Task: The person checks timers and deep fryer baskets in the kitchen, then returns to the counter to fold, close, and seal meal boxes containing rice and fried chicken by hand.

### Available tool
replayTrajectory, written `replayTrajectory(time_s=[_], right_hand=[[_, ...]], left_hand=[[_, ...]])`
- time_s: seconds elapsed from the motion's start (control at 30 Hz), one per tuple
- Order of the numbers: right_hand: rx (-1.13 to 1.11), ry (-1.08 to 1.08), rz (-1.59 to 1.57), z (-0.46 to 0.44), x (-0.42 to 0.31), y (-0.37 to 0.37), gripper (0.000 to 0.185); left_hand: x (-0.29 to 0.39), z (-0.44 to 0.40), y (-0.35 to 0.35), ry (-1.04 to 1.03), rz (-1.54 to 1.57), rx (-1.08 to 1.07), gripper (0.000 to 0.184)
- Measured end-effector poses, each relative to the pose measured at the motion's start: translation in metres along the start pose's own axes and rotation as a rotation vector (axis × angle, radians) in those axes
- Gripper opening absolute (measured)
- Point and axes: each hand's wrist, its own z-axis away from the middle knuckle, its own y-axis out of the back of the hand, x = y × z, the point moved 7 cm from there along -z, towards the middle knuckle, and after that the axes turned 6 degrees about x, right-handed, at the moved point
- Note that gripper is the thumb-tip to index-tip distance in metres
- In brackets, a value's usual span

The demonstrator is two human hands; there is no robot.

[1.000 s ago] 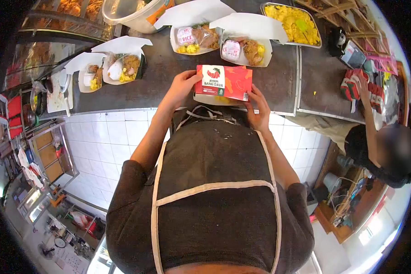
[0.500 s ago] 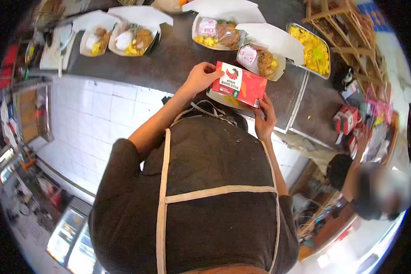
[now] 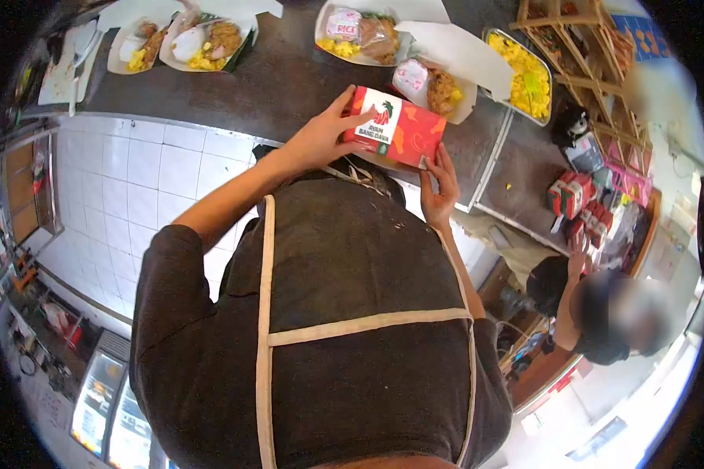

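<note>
A red and white food box [image 3: 414,134] printed "Ayam Bang Dava" is between my hands at the near edge of the dark counter. My left hand [image 3: 328,134] holds its left end, with fingers along the far edge and a finger lying over the white label. At the right end, the fingers of my right hand [image 3: 440,187] press the near corner. The lid covers the inside, and a pale strip of the box shows beneath its near edge. Just beyond stands an open food box [image 3: 434,87] with a wrapped rice portion and fried chicken.
Other open meal boxes [image 3: 360,35] stand along the far counter [image 3: 281,98]. A metal tray of yellow food [image 3: 520,74] sits beside a wooden rack [image 3: 579,47]. At right, another person's hand [image 3: 579,254] is near red packages [image 3: 571,194].
The box's lid sits lower, and the yellow food that showed under its near edge is now hidden. My hands remain at its two ends. The whole view has shifted slightly.
</note>
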Motion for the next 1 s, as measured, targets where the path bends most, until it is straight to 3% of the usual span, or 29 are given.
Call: replayTrajectory(time_s=[0.07, 0.13, 0.2, 0.33, 0.4, 0.43, 0.53, 0.63, 0.73, 0.77, 0.9, 0.97, 1.0], right_hand=[[-0.035, 0.060, 0.048, 0.000, 0.001, -0.001, 0.018], [-0.017, 0.034, 0.041, -0.002, -0.003, 0.006, 0.014], [-0.077, 0.085, 0.076, -0.001, -0.009, 0.002, 0.021], [-0.061, 0.100, 0.064, 0.001, -0.011, -0.002, 0.029], [0.008, -0.137, -0.198, 0.000, 0.012, -0.006, 0.022], [0.043, -0.203, -0.292, 0.001, 0.023, -0.006, 0.022], [0.140, 0.042, -0.042, 0.000, 0.006, 0.000, 0.019], [0.165, -0.080, -0.099, 0.000, -0.004, 0.009, 0.013], [0.073, -0.085, 0.114, -0.009, 0.012, 0.058, 0.013], [0.138, -0.016, 0.210, -0.020, 0.021, 0.094, 0.011], [0.464, -0.447, 0.423, -0.074, 0.188, 0.263, 0.024], [0.523, -0.610, 0.237, -0.109, 0.301, 0.340, 0.030], [0.583, -0.789, 0.089, -0.132, 0.302, 0.366, 0.034]], left_hand=[[0.001, 0.000, -0.001, -0.138, -0.001, -0.118, 0.060], [0.004, -0.003, 0.001, -0.118, 0.068, -0.193, 0.060], [0.027, -0.010, 0.010, -0.319, -0.251, -0.221, 0.060], [0.041, -0.028, -0.020, -0.436, -0.478, -0.396, 0.068], [0.049, -0.030, -0.035, -0.567, -0.489, -0.384, 0.071], [0.050, -0.036, -0.035, -0.505, -0.473, -0.373, 0.074], [0.061, -0.044, -0.042, -0.508, -0.460, -0.356, 0.071], [0.061, -0.037, -0.052, -0.492, -0.513, -0.252, 0.061], [0.071, -0.032, -0.060, -0.447, -0.513, -0.098, 0.052], [0.074, -0.031, -0.062, -0.381, -0.507, -0.036, 0.053], [0.082, -0.036, -0.072, -0.242, -0.529, 0.056, 0.055], [0.081, -0.039, -0.076, -0.234, -0.578, 0.041, 0.058], [0.081, -0.041, -0.074, -0.241, -0.593, 0.058, 0.058]])
